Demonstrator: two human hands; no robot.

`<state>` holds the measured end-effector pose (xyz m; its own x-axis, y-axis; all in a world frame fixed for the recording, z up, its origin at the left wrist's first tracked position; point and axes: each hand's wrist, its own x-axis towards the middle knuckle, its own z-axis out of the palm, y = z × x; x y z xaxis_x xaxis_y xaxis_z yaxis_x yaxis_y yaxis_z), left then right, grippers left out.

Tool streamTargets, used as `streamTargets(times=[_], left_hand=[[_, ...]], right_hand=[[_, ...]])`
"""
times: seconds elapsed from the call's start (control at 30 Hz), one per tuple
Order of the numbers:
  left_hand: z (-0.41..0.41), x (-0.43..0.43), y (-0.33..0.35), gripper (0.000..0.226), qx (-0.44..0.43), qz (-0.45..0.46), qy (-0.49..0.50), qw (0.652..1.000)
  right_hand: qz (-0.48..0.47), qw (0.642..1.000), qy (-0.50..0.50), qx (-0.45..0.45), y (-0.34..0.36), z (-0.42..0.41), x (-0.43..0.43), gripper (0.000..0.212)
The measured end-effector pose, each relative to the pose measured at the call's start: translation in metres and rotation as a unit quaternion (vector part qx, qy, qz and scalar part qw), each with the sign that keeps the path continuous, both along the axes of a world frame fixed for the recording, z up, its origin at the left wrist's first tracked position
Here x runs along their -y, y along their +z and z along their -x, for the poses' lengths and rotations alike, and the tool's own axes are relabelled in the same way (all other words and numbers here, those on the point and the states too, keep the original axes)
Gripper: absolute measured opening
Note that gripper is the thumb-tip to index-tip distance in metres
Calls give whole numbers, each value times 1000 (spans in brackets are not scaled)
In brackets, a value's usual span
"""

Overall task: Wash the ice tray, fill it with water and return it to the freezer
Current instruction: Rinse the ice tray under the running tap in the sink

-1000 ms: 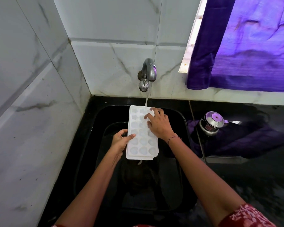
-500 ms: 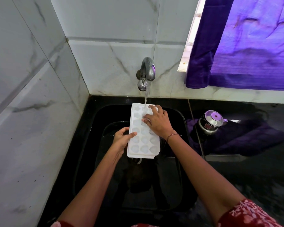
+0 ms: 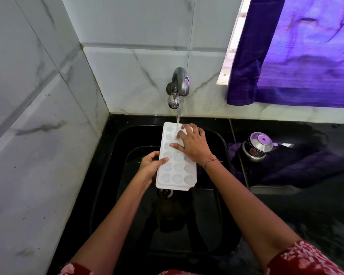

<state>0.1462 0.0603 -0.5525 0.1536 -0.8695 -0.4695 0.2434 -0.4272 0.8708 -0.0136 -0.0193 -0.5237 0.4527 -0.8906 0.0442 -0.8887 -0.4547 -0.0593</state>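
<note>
Two walls of white, grey-veined tile (image 3: 127,80) meet in a corner above a glossy black tabletop (image 3: 306,205), and a black sink (image 3: 222,195) is sunk into that surface. A chrome tap (image 3: 178,86) juts from the back wall and runs a thin stream of water (image 3: 178,118) downward. To the right a purple curtain (image 3: 306,56) hangs over a bright window edge, and below it a small steel pot with a lid (image 3: 258,144) stands on the tabletop, its surroundings mirrored in the wet-looking black. Over the sink, the white ice tray (image 3: 177,167) is held lengthwise, its far end under the stream and its moulded cells facing up. The left hand (image 3: 150,165) grips the tray's long left edge near the middle, thumb lying on the top face and the other fingers curled underneath, so the tray sits clamped between them. The right hand (image 3: 193,144) lies flat on top of the far half, its fingers (image 3: 184,129) spread apart and pressed on the cells right where the water lands; a thin bracelet circles that wrist. Red patterned sleeves show at the bottom edge.
</note>
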Motion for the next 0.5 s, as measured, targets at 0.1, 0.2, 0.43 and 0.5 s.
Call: streamTargets(times=[0.1,0.2,0.43,0.5], left_hand=[[4,4,2,18,-11,0,-5,1000],[7,9,5,19,-15,-1,-15,1000],[12,12,5,19,-13,0,-31,999],[13,11,4,19,-11,0,-31,999]], right_hand=[[20,999,4,30,3,-1,1,52],[20,1000,0,21,2,-2,2,52],[17,1000,2,13,4,0,10,50],[20,1000,-1,8,3,0,11,51]])
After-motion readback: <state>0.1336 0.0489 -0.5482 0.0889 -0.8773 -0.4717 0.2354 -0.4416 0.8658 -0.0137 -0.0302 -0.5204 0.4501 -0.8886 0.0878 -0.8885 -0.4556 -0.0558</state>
